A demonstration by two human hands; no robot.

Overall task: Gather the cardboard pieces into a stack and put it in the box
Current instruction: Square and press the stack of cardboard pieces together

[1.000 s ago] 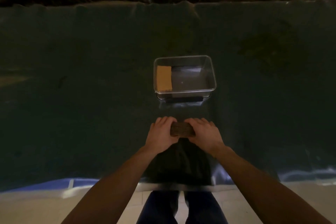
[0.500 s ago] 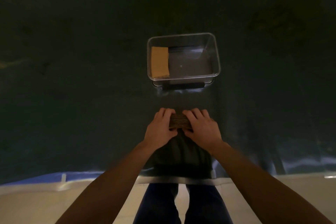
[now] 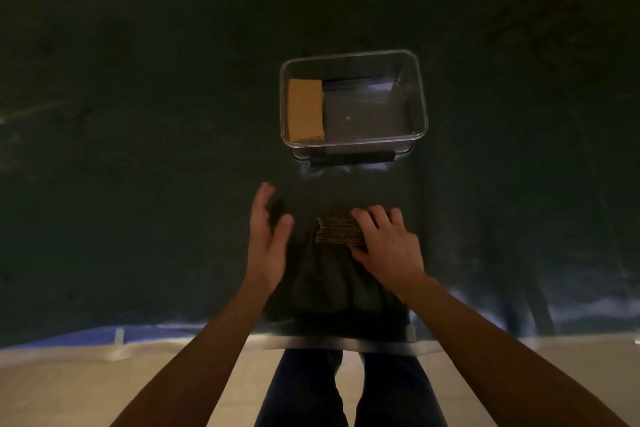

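while the light is very dim, no brand, label or writing can be read on anything in view. the stack of cardboard pieces (image 3: 337,230) lies on the dark cloth-covered table (image 3: 138,149), between the two hands and just in front of the clear box (image 3: 353,102), apart from it. its near edge shows thin corrugated layers, slightly uneven; the right part of the stack is hidden under the right hand (image 3: 386,241). that hand is closed on the stack, fingers over the top and thumb at the near edge. the left hand (image 3: 268,237) is off the stack, just beside it to the left, fingers spread apart and holding nothing; its fingertips are blurred.

the box is rectangular, transparent plastic with rounded corners and a shiny rim. inside, at its left end, a lighter tan cardboard piece (image 3: 305,110) sits flat-faced; whether it lies flat or leans on the wall is hard to tell. a dark bar (image 3: 351,159) runs under the box's near side, what it is cannot be made out.

the cloth is dark, wrinkled and slightly glossy near the table's front edge. both forearms are cut off by the bottom of the frame. below the table edge, dark trousered legs (image 3: 346,388) and pale floor (image 3: 69,388) show.
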